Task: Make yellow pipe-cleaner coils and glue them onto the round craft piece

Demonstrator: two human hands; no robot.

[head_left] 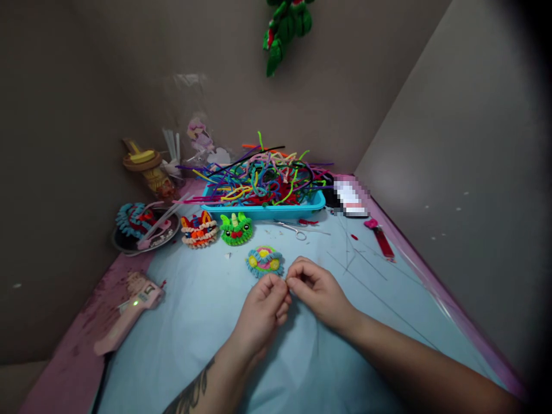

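Note:
My left hand and my right hand meet over the blue cloth, fingertips pinched together. Whatever they pinch is too small or hidden to make out. Just beyond my left fingers lies a blue, yellow and pink fuzzy pipe-cleaner piece. Farther back on the left, a green pipe-cleaner animal head with eyes sits beside an orange, cream and red one.
A blue tray heaped with pipe cleaners stands at the back. Scissors lie before it, a phone to its right. At left are a pink glue gun, a dark bowl and a cup. Thin wires lie at right.

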